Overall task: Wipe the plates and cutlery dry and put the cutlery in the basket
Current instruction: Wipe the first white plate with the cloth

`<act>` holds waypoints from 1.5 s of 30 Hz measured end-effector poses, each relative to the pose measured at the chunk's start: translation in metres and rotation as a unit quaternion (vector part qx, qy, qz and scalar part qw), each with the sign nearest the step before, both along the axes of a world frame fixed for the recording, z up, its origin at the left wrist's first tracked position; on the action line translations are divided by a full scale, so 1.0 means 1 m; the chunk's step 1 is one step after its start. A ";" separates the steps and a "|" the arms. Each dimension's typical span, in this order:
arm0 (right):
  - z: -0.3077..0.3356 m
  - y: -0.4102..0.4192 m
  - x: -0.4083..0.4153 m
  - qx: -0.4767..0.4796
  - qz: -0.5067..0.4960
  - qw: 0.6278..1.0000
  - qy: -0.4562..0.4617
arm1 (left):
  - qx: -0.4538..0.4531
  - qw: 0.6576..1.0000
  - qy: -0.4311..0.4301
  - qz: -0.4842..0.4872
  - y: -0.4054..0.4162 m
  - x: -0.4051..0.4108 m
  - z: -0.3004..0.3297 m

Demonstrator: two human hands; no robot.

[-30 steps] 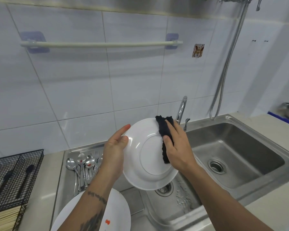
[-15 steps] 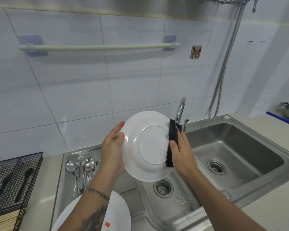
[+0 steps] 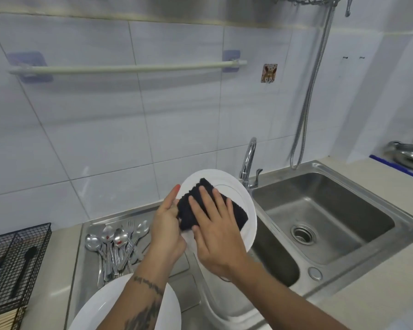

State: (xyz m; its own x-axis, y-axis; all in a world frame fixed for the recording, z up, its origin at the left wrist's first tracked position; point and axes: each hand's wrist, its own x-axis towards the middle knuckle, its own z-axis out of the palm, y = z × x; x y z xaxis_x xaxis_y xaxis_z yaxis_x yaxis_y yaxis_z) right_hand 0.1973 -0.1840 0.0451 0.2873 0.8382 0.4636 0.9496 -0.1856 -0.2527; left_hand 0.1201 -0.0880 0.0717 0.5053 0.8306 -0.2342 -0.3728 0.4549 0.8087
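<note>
I hold a white plate [image 3: 239, 194] tilted up over the left sink basin, its underside facing me. My left hand [image 3: 167, 225] grips its left rim. My right hand [image 3: 215, 232] presses a black cloth [image 3: 234, 210] flat against the plate with straight, spread fingers. Several spoons and forks [image 3: 117, 244] lie in a heap on the steel drainboard to the left. A second white plate [image 3: 98, 308] sits at the bottom edge under my left forearm. The black wire basket [image 3: 14, 256] stands on the counter at far left with dark utensils inside.
A chrome tap [image 3: 248, 160] rises just behind the plate. The right sink basin [image 3: 327, 217] has a drain strainer. A metal hose [image 3: 308, 98] hangs on the tiled wall. A steel pot [image 3: 410, 156] sits at far right. Wooden chopsticks [image 3: 0, 320] lie below the basket.
My right hand slid the cloth from the plate's right edge across to its middle and left, fingers now spread flat. The plate tilted and dropped slightly lower.
</note>
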 end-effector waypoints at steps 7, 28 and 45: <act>0.039 0.034 0.039 -0.012 -0.058 0.998 0.034 | 0.024 0.999 -0.007 -0.035 0.006 -0.011 0.002; -0.024 -0.015 0.005 0.109 -0.058 0.981 0.152 | -0.029 0.992 -0.088 0.081 0.022 -0.015 -0.001; 0.027 0.028 0.037 0.004 -0.036 0.993 0.113 | 0.028 1.000 0.005 0.014 -0.007 -0.021 0.004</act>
